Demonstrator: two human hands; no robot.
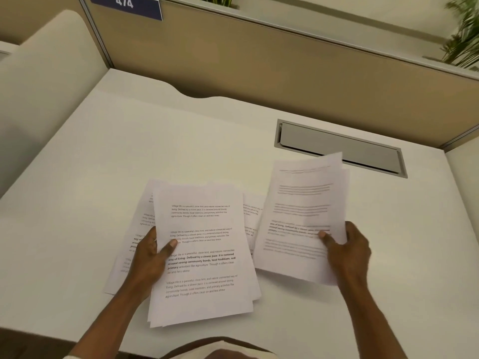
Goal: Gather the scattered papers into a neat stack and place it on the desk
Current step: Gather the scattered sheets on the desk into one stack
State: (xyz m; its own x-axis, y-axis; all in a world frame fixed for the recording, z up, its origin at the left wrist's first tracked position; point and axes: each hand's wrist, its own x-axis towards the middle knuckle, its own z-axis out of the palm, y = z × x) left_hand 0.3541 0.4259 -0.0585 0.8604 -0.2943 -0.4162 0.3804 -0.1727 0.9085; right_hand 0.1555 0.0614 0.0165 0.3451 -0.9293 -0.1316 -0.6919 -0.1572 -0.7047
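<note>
My left hand grips the left edge of a loose stack of printed papers, thumb on the top sheet. The stack's edges are uneven. My right hand holds a few blurred printed sheets by their right edge, lifted off the white desk just right of the stack. More printed sheets lie flat on the desk: some stick out from under the stack on the left, and one shows between the two held bundles.
A grey cable-tray lid is set into the desk behind the right-hand sheets. A tan partition closes the back, with a blue "474" sign and plants above. A beige chair back stands at left.
</note>
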